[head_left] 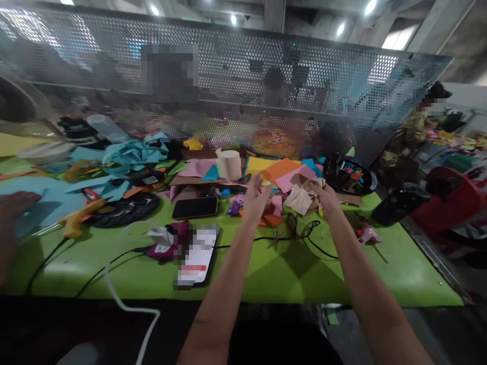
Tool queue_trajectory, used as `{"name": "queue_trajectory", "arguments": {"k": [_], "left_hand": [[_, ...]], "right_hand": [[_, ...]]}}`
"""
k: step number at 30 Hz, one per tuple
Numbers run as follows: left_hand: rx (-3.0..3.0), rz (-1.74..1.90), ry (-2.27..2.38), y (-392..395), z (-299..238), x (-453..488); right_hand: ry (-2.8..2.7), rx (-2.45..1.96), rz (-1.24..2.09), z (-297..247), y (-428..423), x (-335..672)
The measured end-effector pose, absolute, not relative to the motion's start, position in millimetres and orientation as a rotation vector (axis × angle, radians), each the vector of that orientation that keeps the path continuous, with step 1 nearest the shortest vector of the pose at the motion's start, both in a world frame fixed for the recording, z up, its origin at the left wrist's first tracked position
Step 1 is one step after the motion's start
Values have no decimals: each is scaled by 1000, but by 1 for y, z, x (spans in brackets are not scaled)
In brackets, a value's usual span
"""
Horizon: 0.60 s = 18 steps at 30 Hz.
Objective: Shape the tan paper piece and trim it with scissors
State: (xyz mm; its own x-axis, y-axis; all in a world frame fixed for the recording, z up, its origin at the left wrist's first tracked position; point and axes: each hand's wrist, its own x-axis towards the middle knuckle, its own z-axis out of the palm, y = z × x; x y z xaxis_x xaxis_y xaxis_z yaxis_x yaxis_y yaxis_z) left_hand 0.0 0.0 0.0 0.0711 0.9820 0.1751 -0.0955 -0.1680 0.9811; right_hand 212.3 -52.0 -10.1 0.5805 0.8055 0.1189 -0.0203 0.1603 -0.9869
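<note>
As right hand (pixel 324 195) holds cloth (pixel 299 199), left hand (pixel 256 198) near

Garment (pixel 281 342): black, near 6 o'clock; fabric detail too dark to tell. Left forearm (pixel 228 279): bare, tapered toward the wrist, near 7 o'clock, bearing a faint transverse line. Right forearm (pixel 365 279): bare, likewise tapered, near 4 o'clock. Left hand (pixel 256 198) and right hand (pixel 326 197): bare.
</note>
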Motion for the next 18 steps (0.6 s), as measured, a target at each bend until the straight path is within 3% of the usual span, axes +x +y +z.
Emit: {"name": "queue_trajectory", "arguments": {"k": [4, 8, 18], "left_hand": [[1106, 1081, 703, -29, -13, 25], [1038, 1085, 662, -31, -23, 28], [887, 1180, 743, -31, -19, 10]], "right_hand": [[-798, -1203, 869, -3, -60, 172], [-834, -1089, 953, -3, -70, 145], [-912, -1218, 828, -18, -80, 164]]}}
